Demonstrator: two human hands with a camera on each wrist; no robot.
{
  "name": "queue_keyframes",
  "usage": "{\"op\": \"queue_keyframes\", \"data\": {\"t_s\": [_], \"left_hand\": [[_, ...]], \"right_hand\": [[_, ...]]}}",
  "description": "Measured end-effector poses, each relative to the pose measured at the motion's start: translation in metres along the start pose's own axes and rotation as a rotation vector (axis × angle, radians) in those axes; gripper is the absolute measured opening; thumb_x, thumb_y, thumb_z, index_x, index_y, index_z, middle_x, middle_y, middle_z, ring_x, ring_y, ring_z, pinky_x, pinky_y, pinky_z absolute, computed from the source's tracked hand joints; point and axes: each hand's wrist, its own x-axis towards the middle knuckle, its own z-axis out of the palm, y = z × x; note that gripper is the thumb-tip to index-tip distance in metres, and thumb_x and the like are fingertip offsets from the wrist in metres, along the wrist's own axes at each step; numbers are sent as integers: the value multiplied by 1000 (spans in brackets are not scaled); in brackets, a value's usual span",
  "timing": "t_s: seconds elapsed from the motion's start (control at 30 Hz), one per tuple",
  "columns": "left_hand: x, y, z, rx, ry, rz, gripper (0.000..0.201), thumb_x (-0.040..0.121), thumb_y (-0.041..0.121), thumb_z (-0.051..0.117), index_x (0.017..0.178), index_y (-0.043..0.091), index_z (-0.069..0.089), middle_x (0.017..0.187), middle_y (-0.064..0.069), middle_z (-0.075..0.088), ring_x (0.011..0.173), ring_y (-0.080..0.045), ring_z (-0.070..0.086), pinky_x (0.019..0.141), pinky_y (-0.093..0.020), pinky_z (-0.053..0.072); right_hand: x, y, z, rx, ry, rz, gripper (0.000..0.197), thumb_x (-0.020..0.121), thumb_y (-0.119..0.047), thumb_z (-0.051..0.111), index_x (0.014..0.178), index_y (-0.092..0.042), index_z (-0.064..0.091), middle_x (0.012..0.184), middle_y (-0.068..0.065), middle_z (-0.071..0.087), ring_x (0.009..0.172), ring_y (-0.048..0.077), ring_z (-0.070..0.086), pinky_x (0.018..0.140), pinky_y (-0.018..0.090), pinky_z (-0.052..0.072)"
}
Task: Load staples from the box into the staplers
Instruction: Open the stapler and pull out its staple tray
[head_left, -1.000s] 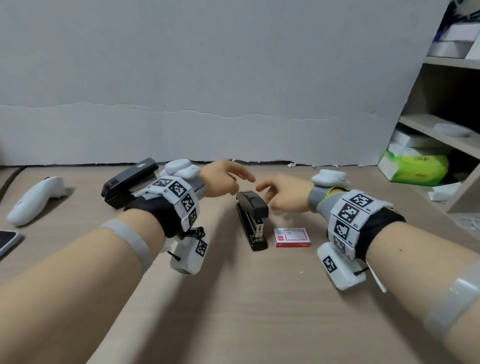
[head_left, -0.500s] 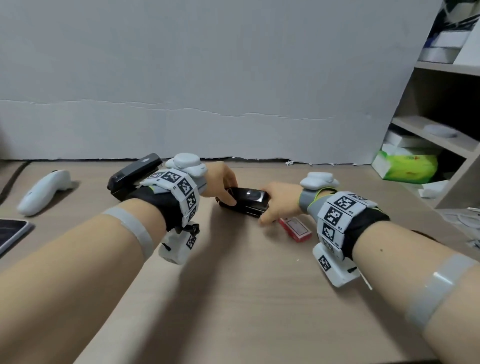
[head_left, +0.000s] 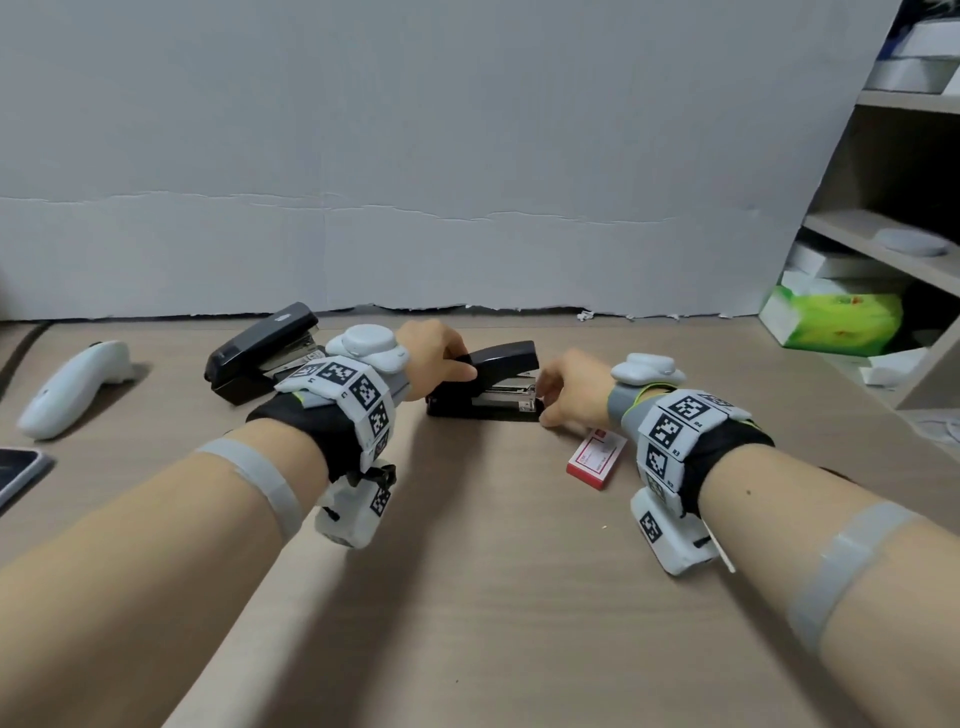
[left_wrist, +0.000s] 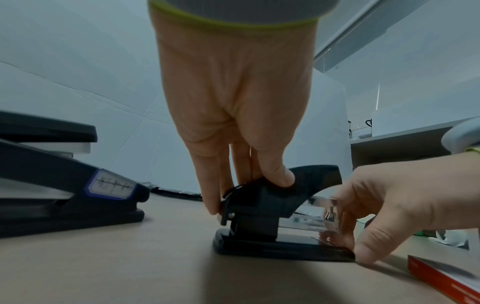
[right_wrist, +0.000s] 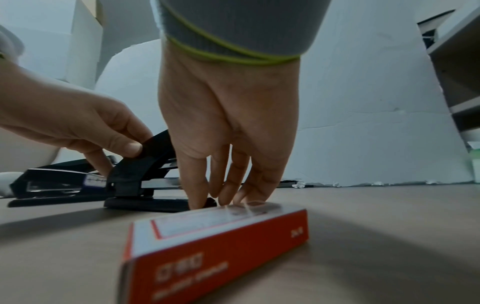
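A small black stapler (head_left: 485, 384) lies crosswise on the wooden desk, its top cover raised off the metal magazine (left_wrist: 309, 222). My left hand (head_left: 457, 364) grips the cover at the hinge end, thumb on the near side (left_wrist: 280, 176). My right hand (head_left: 545, 400) pinches the stapler's front end, with the thumb low by the base (left_wrist: 363, 255). A red and white staple box (head_left: 596, 457) lies shut on the desk just under my right wrist (right_wrist: 215, 242). A larger black stapler (head_left: 265, 353) sits behind my left wrist, untouched.
A white controller (head_left: 72, 384) and a phone (head_left: 15, 473) lie at the far left. White board (head_left: 467, 208) closes the back of the desk. Shelves (head_left: 909, 249) with a green tissue pack (head_left: 836, 322) stand at the right.
Both hands closed on the small stapler and turned it from lengthwise to crosswise. Its cover has come up. The staple box got pushed right and now lies askew.
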Motion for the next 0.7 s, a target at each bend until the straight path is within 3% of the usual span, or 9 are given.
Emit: {"op": "queue_keyframes", "data": {"t_s": [0.13,0.23,0.33,0.4,0.47,0.53,0.7], "left_hand": [[5,2,4,-99,74,14,26,84,35,72,105,19,74,103,1,72,94,-19,66,82,-30,52],[8,-7,7,-173,11,27,32,74,14,78,104,24,71,103,4,73,91,-14,69,85,-33,56],[5,-25,9,-293,-124,24,50,76,-10,65,116,21,65,115,-1,69,101,-20,69,86,-36,57],[3,-38,6,-427,-128,-17,47,81,-17,57,118,11,63,119,-8,67,102,-24,69,83,-35,59],[2,-43,2,-669,-87,-135,36,86,-19,51,113,2,63,113,-16,66,94,-29,69,82,-39,61],[2,-41,-1,-835,-74,-227,25,89,-14,51,107,0,64,104,-20,66,88,-30,69,85,-45,59],[10,-28,8,-790,-128,-275,16,91,-2,60,105,-3,67,94,-20,68,81,-30,68,85,-48,58]], "right_hand": [[8,5,-4,-12,4,9,28,68,-22,81,92,-18,67,91,-1,72,84,21,69,77,31,56],[15,10,-7,-5,-19,21,36,66,-22,84,98,-15,69,96,3,74,88,23,70,85,39,58],[16,18,-9,47,-36,7,36,71,-21,83,103,-15,69,99,-1,72,91,20,68,82,31,56],[17,22,-9,99,-39,-7,32,73,-20,83,100,-19,67,96,-3,69,83,16,66,70,25,53],[18,26,-9,144,-55,-7,30,74,-19,83,97,-20,64,94,-4,66,69,9,60,57,21,46],[18,27,-9,171,-71,4,30,75,-19,83,96,-21,63,93,-5,65,66,6,56,54,20,43],[23,32,-10,209,-102,12,29,74,-21,84,94,-23,63,88,-6,63,64,8,56,54,21,44]]}}
